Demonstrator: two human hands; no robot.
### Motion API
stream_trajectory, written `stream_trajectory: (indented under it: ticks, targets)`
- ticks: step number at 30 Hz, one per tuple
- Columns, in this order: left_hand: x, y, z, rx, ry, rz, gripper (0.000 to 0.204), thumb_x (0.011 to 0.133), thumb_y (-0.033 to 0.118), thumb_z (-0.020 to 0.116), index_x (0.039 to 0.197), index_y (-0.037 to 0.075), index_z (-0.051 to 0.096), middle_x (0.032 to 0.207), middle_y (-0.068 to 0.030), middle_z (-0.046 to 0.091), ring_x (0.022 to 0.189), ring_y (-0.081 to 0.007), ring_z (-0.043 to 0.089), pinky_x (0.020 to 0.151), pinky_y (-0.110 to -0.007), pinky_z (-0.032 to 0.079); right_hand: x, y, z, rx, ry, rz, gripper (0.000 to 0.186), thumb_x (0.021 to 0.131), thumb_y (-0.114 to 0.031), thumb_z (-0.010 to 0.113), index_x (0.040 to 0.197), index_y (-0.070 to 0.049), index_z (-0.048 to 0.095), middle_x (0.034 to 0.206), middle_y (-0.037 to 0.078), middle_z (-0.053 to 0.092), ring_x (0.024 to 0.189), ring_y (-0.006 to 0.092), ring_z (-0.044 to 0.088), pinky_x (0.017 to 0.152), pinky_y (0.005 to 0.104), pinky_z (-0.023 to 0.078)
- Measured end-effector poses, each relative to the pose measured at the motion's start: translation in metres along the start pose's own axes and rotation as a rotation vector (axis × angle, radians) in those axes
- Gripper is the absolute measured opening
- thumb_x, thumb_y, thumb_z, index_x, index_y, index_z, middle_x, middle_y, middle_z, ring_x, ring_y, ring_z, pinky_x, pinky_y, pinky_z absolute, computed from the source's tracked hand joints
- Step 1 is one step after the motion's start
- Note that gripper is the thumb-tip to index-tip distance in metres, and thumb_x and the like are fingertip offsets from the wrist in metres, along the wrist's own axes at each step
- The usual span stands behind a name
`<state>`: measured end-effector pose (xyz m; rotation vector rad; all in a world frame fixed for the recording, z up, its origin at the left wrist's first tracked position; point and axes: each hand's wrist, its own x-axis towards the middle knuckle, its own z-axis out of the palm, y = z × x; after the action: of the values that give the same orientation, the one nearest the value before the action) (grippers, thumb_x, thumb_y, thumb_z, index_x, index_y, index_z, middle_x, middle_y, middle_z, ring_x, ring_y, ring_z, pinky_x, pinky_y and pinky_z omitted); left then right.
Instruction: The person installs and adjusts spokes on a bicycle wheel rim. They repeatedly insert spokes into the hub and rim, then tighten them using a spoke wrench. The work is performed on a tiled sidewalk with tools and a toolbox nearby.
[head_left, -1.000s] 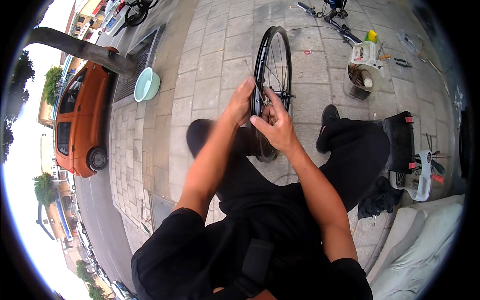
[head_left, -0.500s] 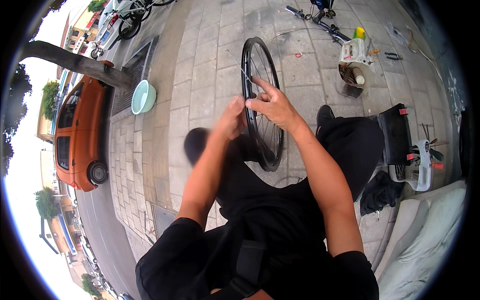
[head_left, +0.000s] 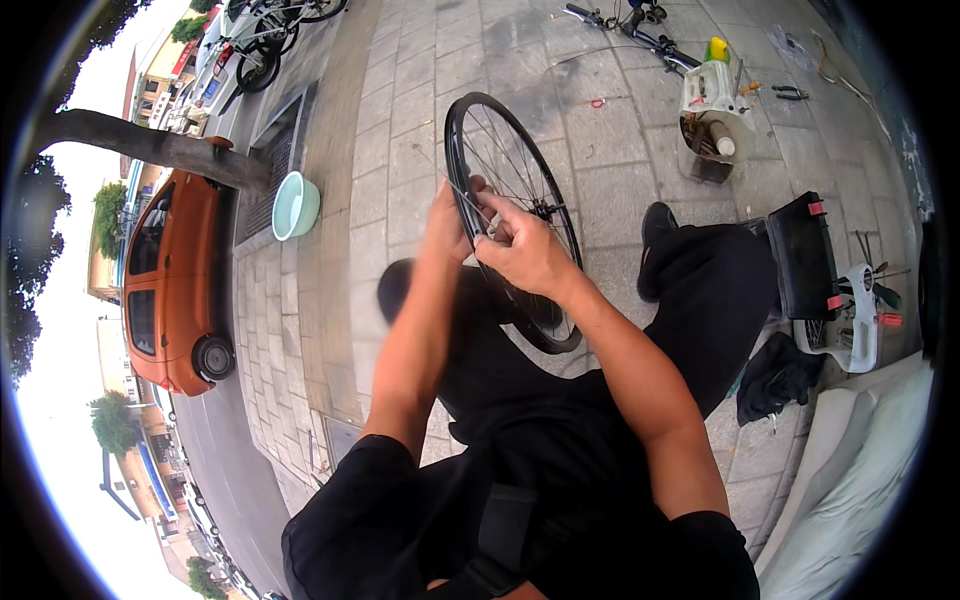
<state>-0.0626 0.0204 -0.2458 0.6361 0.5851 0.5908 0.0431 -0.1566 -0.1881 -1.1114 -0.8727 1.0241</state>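
Notice a bicycle wheel (head_left: 545,211) tilted between the spread knees (head_left: 738,268), with the left hand (head_left: 447,222) closed around the left side of the black rim (head_left: 454,140), fingers partly hidden, and the right hand (head_left: 522,245) half curled, seemingly pinching that rim between thumb and bent fingers. Looks light for its size, stiff around the rim and perhaps slick on the smooth finish, but likely easier to bend at the thin spokes (head_left: 505,160). Best to grip by the rim, with pressure kept off the spokes.
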Motion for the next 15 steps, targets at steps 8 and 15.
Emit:
stream_trajectory:
  ticks: [8,15]
  targets:
    - [-0.03,-0.001,0.034,-0.008,-0.045,-0.011,0.016,0.096,0.021,0.067,0.108,0.012,0.062,0.085,-0.0034,0.052,0.078,-0.0167,0.048,0.069,-0.032,0.046,-0.02,-0.002,0.01,-0.085,0.013,0.011,0.063,0.087,-0.019,0.069,0.147,-0.007,0.054,0.066,0.001,0.05,0.059,0.0098,0.047,0.058,0.0307,0.044]
    - [-0.028,0.002,0.041,0.015,-0.102,-0.098,0.02,0.092,0.015,0.071,0.111,0.014,0.064,0.084,-0.0015,0.047,0.074,-0.014,0.042,0.062,-0.027,0.041,-0.023,-0.006,0.0,-0.005,-0.04,0.024,0.057,0.089,-0.018,0.065,0.143,-0.005,0.052,0.07,0.01,0.06,0.063,0.0189,0.057,0.062,0.0359,0.049]
